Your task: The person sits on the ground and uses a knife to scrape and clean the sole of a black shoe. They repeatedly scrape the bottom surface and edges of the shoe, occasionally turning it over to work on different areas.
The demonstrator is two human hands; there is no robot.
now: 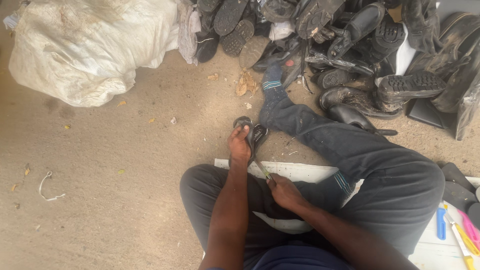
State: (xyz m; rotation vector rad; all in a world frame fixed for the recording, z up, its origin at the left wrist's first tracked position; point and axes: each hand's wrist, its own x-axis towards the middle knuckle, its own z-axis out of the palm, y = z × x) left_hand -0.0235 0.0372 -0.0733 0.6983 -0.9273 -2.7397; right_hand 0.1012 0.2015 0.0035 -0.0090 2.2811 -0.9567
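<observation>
While the left hand grips a half-hidden shoe, the right hand clamps a thin, indistinct tool.

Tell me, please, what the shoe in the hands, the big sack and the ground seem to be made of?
Shoe: probably black leather or a synthetic, with a dull sheen on its surface. Sack: looks like woven plastic, off-white, creased and stained. Ground: seemingly bare concrete or packed earth, matte tan, with scattered debris.
</observation>
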